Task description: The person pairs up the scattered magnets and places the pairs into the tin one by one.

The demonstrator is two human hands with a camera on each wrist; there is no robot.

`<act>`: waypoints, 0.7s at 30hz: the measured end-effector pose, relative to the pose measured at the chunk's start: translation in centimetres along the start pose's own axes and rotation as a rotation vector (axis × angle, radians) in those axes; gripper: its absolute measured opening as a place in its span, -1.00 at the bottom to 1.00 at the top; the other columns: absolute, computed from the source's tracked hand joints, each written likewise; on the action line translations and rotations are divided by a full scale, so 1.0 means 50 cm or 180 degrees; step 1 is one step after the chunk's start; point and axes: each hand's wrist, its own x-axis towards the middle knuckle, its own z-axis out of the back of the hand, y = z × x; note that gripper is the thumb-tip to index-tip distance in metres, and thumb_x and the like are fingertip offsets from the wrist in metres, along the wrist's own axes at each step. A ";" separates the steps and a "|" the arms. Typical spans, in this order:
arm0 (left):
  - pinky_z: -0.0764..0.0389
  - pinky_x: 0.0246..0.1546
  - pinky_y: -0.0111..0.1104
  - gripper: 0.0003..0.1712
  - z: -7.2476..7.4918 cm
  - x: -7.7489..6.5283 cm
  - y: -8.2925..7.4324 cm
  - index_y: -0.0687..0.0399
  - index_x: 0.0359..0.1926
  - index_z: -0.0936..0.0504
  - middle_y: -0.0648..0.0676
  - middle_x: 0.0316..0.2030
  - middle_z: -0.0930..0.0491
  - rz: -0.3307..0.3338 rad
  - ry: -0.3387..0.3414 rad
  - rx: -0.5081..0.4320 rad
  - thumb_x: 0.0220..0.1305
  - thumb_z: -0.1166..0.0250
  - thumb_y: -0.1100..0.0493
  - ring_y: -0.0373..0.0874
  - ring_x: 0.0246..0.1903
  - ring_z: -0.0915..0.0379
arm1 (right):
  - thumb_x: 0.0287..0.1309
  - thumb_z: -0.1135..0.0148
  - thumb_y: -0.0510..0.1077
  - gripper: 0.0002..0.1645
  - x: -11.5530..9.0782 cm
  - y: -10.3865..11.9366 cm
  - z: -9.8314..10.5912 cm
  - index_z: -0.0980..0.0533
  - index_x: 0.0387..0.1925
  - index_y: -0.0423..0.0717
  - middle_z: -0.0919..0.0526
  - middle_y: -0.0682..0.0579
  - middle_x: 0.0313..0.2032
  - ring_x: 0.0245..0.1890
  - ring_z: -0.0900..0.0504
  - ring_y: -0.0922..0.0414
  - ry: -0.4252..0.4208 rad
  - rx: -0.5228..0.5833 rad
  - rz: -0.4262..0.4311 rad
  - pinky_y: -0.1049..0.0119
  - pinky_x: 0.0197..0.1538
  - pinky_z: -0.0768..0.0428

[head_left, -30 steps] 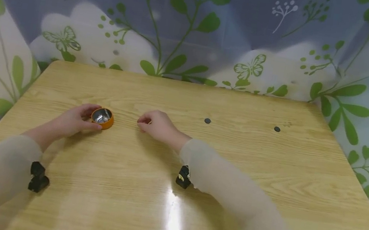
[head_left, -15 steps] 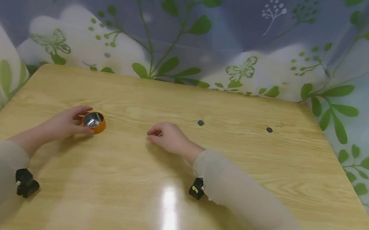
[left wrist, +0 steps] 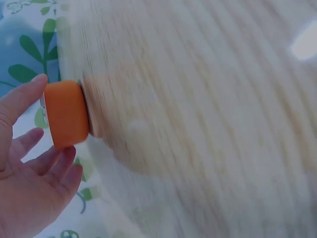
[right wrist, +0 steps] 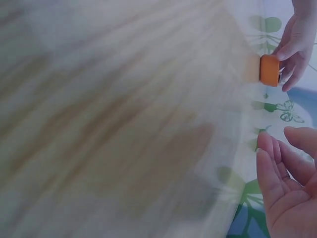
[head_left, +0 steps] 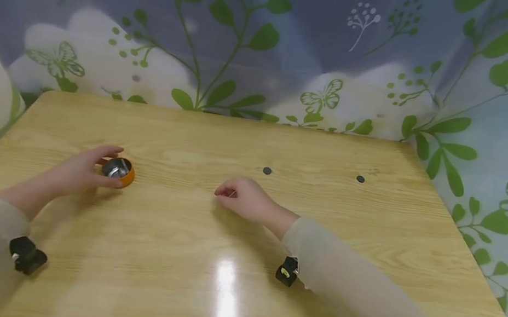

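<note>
My left hand (head_left: 79, 173) holds a small orange bowl (head_left: 128, 177) at the left of the table. Its inside looks shiny and metallic in the head view. In the left wrist view, the thumb lies at the top edge of the bowl (left wrist: 67, 114) and the fingers curl beneath it, on the opposite side. Right of the bowl, my right hand (head_left: 249, 200) hovers low over the wood, fingers loosely bent. The right wrist view shows a gap between thumb and fingers (right wrist: 270, 173), with nothing visible there.
Two small dark discs lie on the wooden table (head_left: 168, 256): one disc (head_left: 267, 170) beyond my right hand, the other disc (head_left: 360, 179) farther right. A leaf-patterned curtain (head_left: 252, 42) encloses the table's back and sides. Both wrists carry small black devices (head_left: 287, 271).
My right hand has moved rightward, away from the orange bowl. The left hand has kept its grip on the bowl in about the same place, while the head view has shifted slightly.
</note>
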 end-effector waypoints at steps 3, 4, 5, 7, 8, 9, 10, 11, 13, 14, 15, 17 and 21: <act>-0.22 0.08 0.17 0.00 -0.004 -0.002 -0.005 0.40 0.36 -0.03 0.45 0.25 -0.14 0.0034 -0.0034 0.0122 0.11 -0.38 0.01 0.37 0.16 -0.13 | 0.24 -0.16 -0.13 -0.70 -0.014 -0.011 -0.001 -0.57 -0.04 -0.17 -0.63 0.04 -0.16 -0.17 -0.57 0.16 0.0011 -0.0005 -0.0025 0.35 -0.10 -0.52; -0.22 0.08 0.16 -0.01 -0.005 -0.002 -0.008 0.39 0.36 -0.03 0.45 0.26 -0.13 0.0038 -0.0057 0.0160 0.11 -0.38 0.03 0.36 0.17 -0.12 | 0.24 -0.17 -0.12 -0.70 -0.019 -0.015 0.000 -0.57 -0.04 -0.17 -0.63 0.04 -0.16 -0.18 -0.57 0.16 0.0006 0.0000 -0.0034 0.34 -0.11 -0.52; -0.23 0.09 0.16 -0.02 -0.006 -0.002 -0.010 0.38 0.37 -0.04 0.45 0.26 -0.13 0.0045 -0.0081 0.0207 0.11 -0.38 0.04 0.36 0.17 -0.12 | 0.24 -0.17 -0.11 -0.70 -0.024 -0.020 0.001 -0.57 -0.05 -0.17 -0.63 0.04 -0.17 -0.19 -0.58 0.17 -0.0002 -0.0012 -0.0031 0.34 -0.12 -0.53; -0.21 0.10 0.16 -0.04 -0.005 -0.003 -0.015 0.38 0.36 -0.06 0.46 0.26 -0.12 0.0045 -0.0129 0.0297 0.11 -0.38 0.07 0.38 0.18 -0.10 | 0.24 -0.17 -0.10 -0.69 -0.036 -0.028 0.007 -0.58 -0.05 -0.17 -0.63 0.03 -0.19 -0.21 -0.58 0.17 -0.0007 -0.0011 -0.0031 0.33 -0.16 -0.54; -0.20 0.11 0.17 -0.05 -0.005 -0.004 -0.020 0.38 0.36 -0.07 0.46 0.27 -0.12 0.0036 -0.0149 0.0340 0.11 -0.38 0.08 0.38 0.19 -0.09 | 0.24 -0.17 -0.09 -0.69 -0.043 -0.032 0.011 -0.58 -0.06 -0.17 -0.63 0.03 -0.19 -0.22 -0.58 0.17 -0.0008 -0.0022 -0.0030 0.32 -0.17 -0.54; -0.18 0.13 0.16 -0.07 -0.004 -0.005 -0.024 0.37 0.35 -0.09 0.46 0.27 -0.12 0.0031 -0.0167 0.0403 0.11 -0.38 0.10 0.38 0.20 -0.08 | 0.25 -0.17 -0.09 -0.69 -0.050 -0.036 0.015 -0.58 -0.06 -0.17 -0.63 0.03 -0.19 -0.23 -0.58 0.17 -0.0009 -0.0029 -0.0041 0.32 -0.18 -0.54; -0.16 0.14 0.16 -0.08 -0.004 -0.006 -0.028 0.37 0.35 -0.10 0.46 0.27 -0.12 0.0025 -0.0182 0.0455 0.11 -0.38 0.10 0.38 0.21 -0.05 | 0.25 -0.17 -0.08 -0.69 -0.056 -0.040 0.019 -0.58 -0.06 -0.16 -0.63 0.03 -0.19 -0.24 -0.58 0.17 -0.0015 -0.0041 -0.0056 0.32 -0.19 -0.54; -0.15 0.15 0.16 -0.09 -0.005 -0.008 -0.032 0.37 0.34 -0.12 0.46 0.27 -0.13 0.0004 -0.0205 0.0520 0.11 -0.38 0.11 0.38 0.22 -0.05 | 0.25 -0.17 -0.08 -0.68 -0.063 -0.044 0.023 -0.58 -0.05 -0.17 -0.63 0.03 -0.20 -0.24 -0.58 0.17 -0.0024 -0.0060 -0.0058 0.31 -0.19 -0.55; -0.13 0.17 0.15 -0.12 -0.008 -0.011 -0.041 0.36 0.33 -0.16 0.45 0.26 -0.15 -0.0058 -0.0244 0.0680 0.11 -0.38 0.11 0.37 0.23 -0.04 | 0.25 -0.17 -0.08 -0.68 -0.075 -0.052 0.033 -0.57 -0.05 -0.18 -0.63 0.02 -0.19 -0.24 -0.59 0.15 -0.0038 -0.0087 -0.0080 0.29 -0.19 -0.55; -0.12 0.18 0.14 -0.14 -0.010 -0.013 -0.047 0.35 0.32 -0.17 0.44 0.26 -0.16 -0.0089 -0.0259 0.0751 0.12 -0.38 0.11 0.36 0.23 -0.03 | 0.25 -0.16 -0.08 -0.67 -0.081 -0.056 0.039 -0.57 -0.04 -0.18 -0.63 0.01 -0.18 -0.23 -0.59 0.14 -0.0049 -0.0097 -0.0091 0.28 -0.18 -0.55; -0.12 0.18 0.14 -0.16 -0.013 -0.014 -0.053 0.34 0.32 -0.19 0.43 0.25 -0.17 -0.0123 -0.0276 0.0820 0.12 -0.38 0.12 0.35 0.23 -0.04 | 0.25 -0.16 -0.09 -0.67 -0.086 -0.059 0.044 -0.56 -0.03 -0.19 -0.63 0.00 -0.17 -0.22 -0.59 0.13 -0.0063 -0.0105 -0.0098 0.26 -0.17 -0.55; -0.14 0.18 0.13 -0.18 -0.020 -0.014 -0.067 0.32 0.31 -0.21 0.42 0.25 -0.18 -0.0202 -0.0324 0.0954 0.13 -0.37 0.12 0.34 0.23 -0.05 | 0.25 -0.16 -0.10 -0.66 -0.098 -0.067 0.057 -0.56 -0.03 -0.21 -0.62 -0.03 -0.17 -0.22 -0.59 0.10 -0.0095 -0.0122 -0.0094 0.24 -0.18 -0.55; -0.19 0.17 0.09 -0.23 -0.034 -0.007 -0.100 0.28 0.29 -0.26 0.37 0.23 -0.23 -0.0449 -0.0472 0.1202 0.12 -0.37 0.12 0.30 0.21 -0.13 | 0.26 -0.14 -0.11 -0.65 -0.116 -0.087 0.080 -0.54 -0.02 -0.26 -0.62 -0.07 -0.16 -0.20 -0.58 0.05 -0.0157 -0.0179 -0.0063 0.19 -0.16 -0.55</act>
